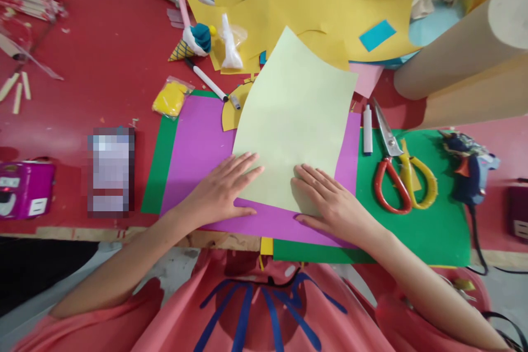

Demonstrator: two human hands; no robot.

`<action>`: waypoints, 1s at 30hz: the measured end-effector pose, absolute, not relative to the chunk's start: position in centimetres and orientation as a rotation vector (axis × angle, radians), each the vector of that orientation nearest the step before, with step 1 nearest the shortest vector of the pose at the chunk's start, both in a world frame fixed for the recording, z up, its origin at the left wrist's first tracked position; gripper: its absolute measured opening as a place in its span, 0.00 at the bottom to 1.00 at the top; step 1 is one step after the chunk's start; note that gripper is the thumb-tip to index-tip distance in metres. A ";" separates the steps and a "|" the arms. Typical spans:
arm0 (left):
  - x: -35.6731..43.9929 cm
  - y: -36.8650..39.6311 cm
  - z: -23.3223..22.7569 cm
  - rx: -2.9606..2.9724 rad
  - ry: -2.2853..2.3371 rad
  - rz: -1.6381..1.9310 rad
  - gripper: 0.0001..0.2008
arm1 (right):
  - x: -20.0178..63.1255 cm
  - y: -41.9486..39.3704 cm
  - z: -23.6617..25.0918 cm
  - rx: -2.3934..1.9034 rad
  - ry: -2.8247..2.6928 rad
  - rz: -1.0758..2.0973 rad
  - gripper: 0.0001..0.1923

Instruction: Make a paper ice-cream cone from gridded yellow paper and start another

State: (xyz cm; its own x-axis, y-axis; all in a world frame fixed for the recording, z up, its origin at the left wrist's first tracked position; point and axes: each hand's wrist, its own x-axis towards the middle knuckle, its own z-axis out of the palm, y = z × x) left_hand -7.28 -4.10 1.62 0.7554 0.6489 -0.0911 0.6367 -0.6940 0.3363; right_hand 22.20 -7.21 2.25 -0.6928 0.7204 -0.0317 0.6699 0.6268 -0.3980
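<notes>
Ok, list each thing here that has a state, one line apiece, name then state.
left hand: open, flat, fingers on the pale yellow sheet's near edge
right hand: open, flat on the sheet
pale yellow sheet: near edge pressed down, far end curling up
purple sheet: flat under it
green sheet: flat, lowest
scissors: shut, lying flat
marker: capped

Red table top (pixel 103 66) with worn edge, grey floor (pixel 177 269) below

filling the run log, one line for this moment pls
left hand: flat on pale sheet | right hand: flat on it | under: purple sheet
</notes>
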 end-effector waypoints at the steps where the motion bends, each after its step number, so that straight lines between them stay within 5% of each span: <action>1: -7.3 -4.1 1.4 2.617 0.993 0.040 0.42 | 22.3 -7.2 2.3 -1.163 -2.715 0.572 0.35; 7: -7.0 -5.1 1.4 2.726 1.048 0.061 0.37 | 23.1 -7.3 2.3 -1.171 -2.672 0.477 0.28; 13: -6.3 -6.8 1.5 2.818 1.060 0.125 0.30 | 22.4 -8.2 2.3 -1.116 -2.681 0.504 0.32; 19: -6.1 -7.3 1.6 2.787 1.039 0.134 0.35 | 21.3 -8.6 2.2 -0.913 -2.637 0.368 0.13; 24: -6.2 -7.0 2.4 2.746 1.010 0.137 0.30 | 21.3 -8.2 3.1 -0.672 -2.683 0.188 0.11; 27: -6.8 -6.3 3.2 2.657 0.971 0.143 0.17 | 21.6 -7.5 4.0 -0.814 -2.682 0.307 0.11; 30: -7.8 -5.5 3.7 2.432 0.985 0.190 0.15 | 22.5 -6.8 5.0 -1.024 -2.625 0.612 0.11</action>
State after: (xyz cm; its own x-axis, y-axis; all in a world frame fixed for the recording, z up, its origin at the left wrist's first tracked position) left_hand -7.77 -5.47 3.73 0.7279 0.6833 -0.0577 0.6126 -0.6101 0.5025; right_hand 22.47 -6.75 5.02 -0.7188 0.6901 0.0844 0.5815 0.6633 -0.4711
